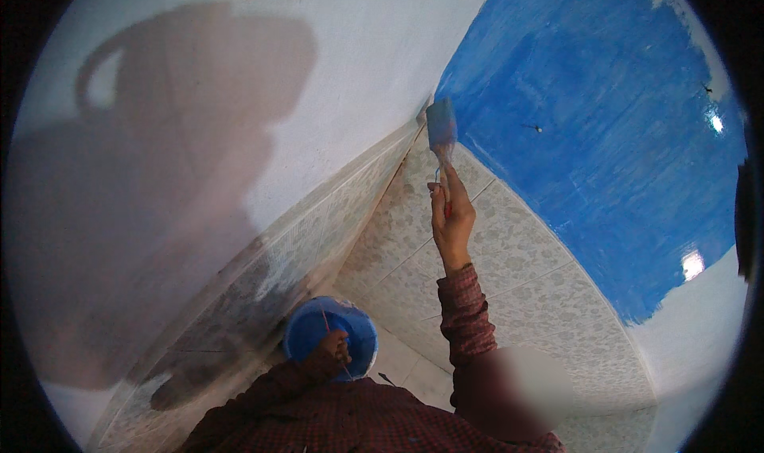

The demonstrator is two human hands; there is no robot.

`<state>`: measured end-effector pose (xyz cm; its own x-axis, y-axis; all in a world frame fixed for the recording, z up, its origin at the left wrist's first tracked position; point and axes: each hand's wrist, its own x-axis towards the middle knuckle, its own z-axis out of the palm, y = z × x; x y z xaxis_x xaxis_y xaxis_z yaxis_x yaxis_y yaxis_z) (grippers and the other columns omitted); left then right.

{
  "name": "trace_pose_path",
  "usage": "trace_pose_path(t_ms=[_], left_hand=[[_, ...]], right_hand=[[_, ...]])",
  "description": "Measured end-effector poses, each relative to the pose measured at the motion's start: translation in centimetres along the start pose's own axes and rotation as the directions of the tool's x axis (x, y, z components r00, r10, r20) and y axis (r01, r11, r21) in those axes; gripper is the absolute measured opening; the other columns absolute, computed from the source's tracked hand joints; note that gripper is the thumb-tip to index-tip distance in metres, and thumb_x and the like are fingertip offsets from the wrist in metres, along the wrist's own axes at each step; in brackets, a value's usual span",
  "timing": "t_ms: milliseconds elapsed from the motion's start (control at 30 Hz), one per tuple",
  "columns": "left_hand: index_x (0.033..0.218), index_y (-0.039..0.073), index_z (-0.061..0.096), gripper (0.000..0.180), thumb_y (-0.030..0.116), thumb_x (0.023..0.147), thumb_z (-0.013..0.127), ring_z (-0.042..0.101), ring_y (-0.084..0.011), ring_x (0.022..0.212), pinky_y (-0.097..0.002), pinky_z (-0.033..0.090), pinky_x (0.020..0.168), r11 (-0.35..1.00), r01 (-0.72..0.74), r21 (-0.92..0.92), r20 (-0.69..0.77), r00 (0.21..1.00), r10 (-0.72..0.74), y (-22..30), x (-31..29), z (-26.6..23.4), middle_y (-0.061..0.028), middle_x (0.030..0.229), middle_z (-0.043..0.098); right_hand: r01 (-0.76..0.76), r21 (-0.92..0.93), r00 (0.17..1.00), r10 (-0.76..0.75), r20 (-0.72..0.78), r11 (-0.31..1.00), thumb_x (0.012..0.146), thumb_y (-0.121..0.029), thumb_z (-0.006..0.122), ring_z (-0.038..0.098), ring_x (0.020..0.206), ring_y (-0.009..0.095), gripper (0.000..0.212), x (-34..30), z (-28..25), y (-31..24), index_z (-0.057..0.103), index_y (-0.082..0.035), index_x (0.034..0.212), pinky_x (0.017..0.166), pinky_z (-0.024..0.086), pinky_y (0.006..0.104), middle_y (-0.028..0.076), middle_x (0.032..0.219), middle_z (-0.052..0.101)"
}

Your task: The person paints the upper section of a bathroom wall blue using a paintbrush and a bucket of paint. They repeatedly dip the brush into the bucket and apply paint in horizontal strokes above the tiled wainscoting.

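Observation:
A flat paintbrush with blue-smeared bristles is in my right hand, fingers closed round its handle. Its bristles point up and lie at the wall corner, by the lower left edge of the blue painted patch. Low in front of me, my left hand grips the thin handle of a bucket. Blue paint shows inside the bucket.
White wall rises at the left, bearing a large shadow. Patterned tiles cover the lower walls. A nail-like piece sticks out of the blue patch. Something dark stands at the right rim.

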<state>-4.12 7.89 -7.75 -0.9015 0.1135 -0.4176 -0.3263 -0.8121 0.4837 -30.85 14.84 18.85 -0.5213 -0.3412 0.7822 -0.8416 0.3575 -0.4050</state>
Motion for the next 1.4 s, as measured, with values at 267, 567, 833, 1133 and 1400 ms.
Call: trace_pose_path(t_ms=[267, 567, 833, 1133, 1400], left_hand=[[0.066, 0.014, 0.038, 0.023, 0.026, 0.082, 0.050, 0.030, -0.0114, 0.042, -0.0308, 0.039, 0.053, 0.993, 0.041, 0.114, -0.154, 0.988, -0.023, 1.8, -0.5, 2.6, 0.0019, 0.050, 0.030], [0.057, 0.016, 0.032, 0.032, 0.025, 0.081, 0.051, 0.031, -0.0133, 0.041, -0.0315, 0.036, 0.048, 0.977, 0.165, -0.139, -0.255, 0.947, -0.196, 2.2, 0.0, 3.2, 0.0016, 0.048, 0.030], [0.063, 0.014, 0.037, 0.024, 0.024, 0.082, 0.051, 0.032, -0.0124, 0.043, -0.0323, 0.039, 0.051, 0.990, 0.109, -0.089, -0.187, 0.975, -0.124, 2.3, -0.3, 3.2, 0.0012, 0.051, 0.030], [0.075, 0.013, 0.039, 0.016, 0.021, 0.084, 0.048, 0.033, -0.0106, 0.048, -0.0305, 0.038, 0.056, 0.997, 0.071, 0.016, -0.052, 0.996, -0.070, 2.2, -0.9, 2.8, 0.0019, 0.056, 0.031], [0.089, 0.011, 0.040, 0.007, 0.017, 0.088, 0.043, 0.034, -0.0094, 0.054, -0.0292, 0.038, 0.061, 0.996, 0.080, 0.031, 0.012, 0.997, -0.080, 1.2, -0.1, 0.8, 0.0023, 0.064, 0.031]], right_hand=[[-0.013, -0.075, 1.000, 0.013, -0.005, 0.997, 0.081, -0.004, 0.055, 0.061, 0.090, 0.028, 0.040, 1.0, -0.1, 0.2, 0.048, -0.008, 0.121, 0.072, 0.050, 0.0333, 0.018, 0.110, 0.057], [-0.050, -0.062, 0.998, 0.048, -0.043, 0.997, 0.081, -0.005, 0.055, 0.063, 0.082, 0.025, 0.039, 2.8, -2.3, -1.9, 0.049, -0.007, 0.120, 0.067, 0.050, 0.0312, 0.018, 0.106, 0.058], [0.043, -0.151, 0.997, -0.033, 0.064, 0.988, 0.081, -0.008, 0.054, 0.063, 0.082, 0.027, 0.037, 3.6, -2.8, -2.3, 0.051, -0.006, 0.118, 0.069, 0.049, 0.0328, 0.019, 0.105, 0.059], [0.042, -0.116, 0.999, -0.045, -0.025, 0.992, 0.082, -0.009, 0.053, 0.062, 0.083, 0.030, 0.035, 6.1, -3.1, -2.9, 0.052, -0.005, 0.117, 0.070, 0.049, 0.0340, 0.019, 0.103, 0.059], [0.034, -0.177, 0.999, -0.030, 0.025, 0.984, 0.080, -0.009, 0.055, 0.062, 0.073, 0.030, 0.034, 4.5, -3.2, -4.9, 0.054, -0.005, 0.114, 0.065, 0.049, 0.0345, 0.019, 0.097, 0.061]])
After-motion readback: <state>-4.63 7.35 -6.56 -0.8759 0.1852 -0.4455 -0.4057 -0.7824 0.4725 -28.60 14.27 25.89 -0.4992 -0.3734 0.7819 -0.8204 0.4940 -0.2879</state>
